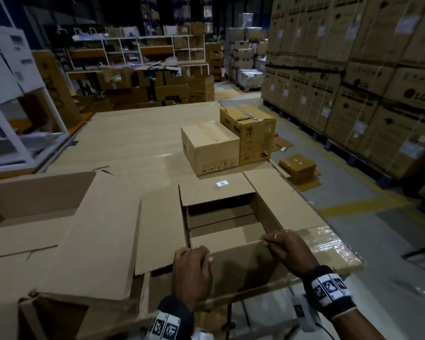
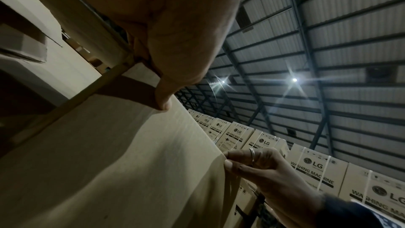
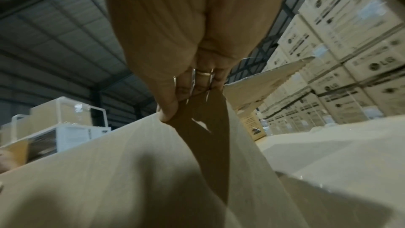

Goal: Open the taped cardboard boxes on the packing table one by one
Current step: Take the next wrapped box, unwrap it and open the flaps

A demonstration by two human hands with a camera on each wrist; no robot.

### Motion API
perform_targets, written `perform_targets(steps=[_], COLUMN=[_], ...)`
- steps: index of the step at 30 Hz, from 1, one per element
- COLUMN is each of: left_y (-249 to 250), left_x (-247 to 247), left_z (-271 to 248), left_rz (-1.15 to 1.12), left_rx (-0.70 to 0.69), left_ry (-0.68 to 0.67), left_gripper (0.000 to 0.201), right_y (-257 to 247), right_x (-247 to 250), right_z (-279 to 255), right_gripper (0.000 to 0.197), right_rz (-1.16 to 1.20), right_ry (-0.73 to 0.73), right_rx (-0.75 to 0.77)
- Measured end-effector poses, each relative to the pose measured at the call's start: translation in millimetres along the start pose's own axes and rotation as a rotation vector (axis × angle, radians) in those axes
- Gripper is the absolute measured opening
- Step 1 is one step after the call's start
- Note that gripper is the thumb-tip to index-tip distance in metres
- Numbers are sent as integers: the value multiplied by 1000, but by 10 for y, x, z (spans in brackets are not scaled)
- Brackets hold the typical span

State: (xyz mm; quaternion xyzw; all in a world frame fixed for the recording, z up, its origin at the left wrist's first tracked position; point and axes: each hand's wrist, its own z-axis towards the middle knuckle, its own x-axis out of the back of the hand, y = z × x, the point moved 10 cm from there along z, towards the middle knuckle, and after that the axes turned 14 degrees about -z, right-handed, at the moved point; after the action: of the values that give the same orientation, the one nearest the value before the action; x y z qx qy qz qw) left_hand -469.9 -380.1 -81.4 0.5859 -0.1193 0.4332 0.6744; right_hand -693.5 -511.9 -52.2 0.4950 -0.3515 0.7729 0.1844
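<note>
At the near edge of the surface: one open box, my current item. Side flaps folded out flat, far flap laid back with a small white label; inside, plain cardboard layers.

Near flap: held by both hands along its free edge so it can be bent down toward me, I judge. Left hand has its grip curled over the left corner, thumb on the face. Right hand pinches the right corner narrowly between thumb and fingers.

Toward the far right corner of the surface: two closed boxes, a lower box touching a taller box, both taped; likely next in turn.

At the left edge: a large open box, flaps spread.
</note>
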Motion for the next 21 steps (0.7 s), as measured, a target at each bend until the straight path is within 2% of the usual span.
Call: perform_targets(steps=[2,3,5,7,9,11,14,17,21], left_y=[2,8,26,110,227,352,508,607,546], left_x=[8,13,60,164,232,305,509,599,303], left_z=[25,46,91,142,182,254,522,873,1357], left_rz=[-13,-14,-22,-141,-267,-271,-191,-87,61], left_rx=[-23,-34,-49,-65,-79,-100,-124,-84,36], left_ry=[-28,-60,-120,-178,-273,-351,-333,-341,-471], left_gripper=[10,9,21,30,35,45,59,63,57], right_y=[-5,-15,-103,-267,-446,-600,-826,-1022,-880], right_x=[-4,17,111,160,239,442,775,944,480], right_z=[20,36,77,118,181,328,611,990,1532], right_gripper=[18,20,33,41,36,39,44,47,41], right_rz=[39,52,27,-81,-242,-313,-358,-288,-316], right_ry=[-52,-83,-156,-312,-445,-468,-467,-453,-545], right_rx=[2,-5,18,103,187,197,230,307,267])
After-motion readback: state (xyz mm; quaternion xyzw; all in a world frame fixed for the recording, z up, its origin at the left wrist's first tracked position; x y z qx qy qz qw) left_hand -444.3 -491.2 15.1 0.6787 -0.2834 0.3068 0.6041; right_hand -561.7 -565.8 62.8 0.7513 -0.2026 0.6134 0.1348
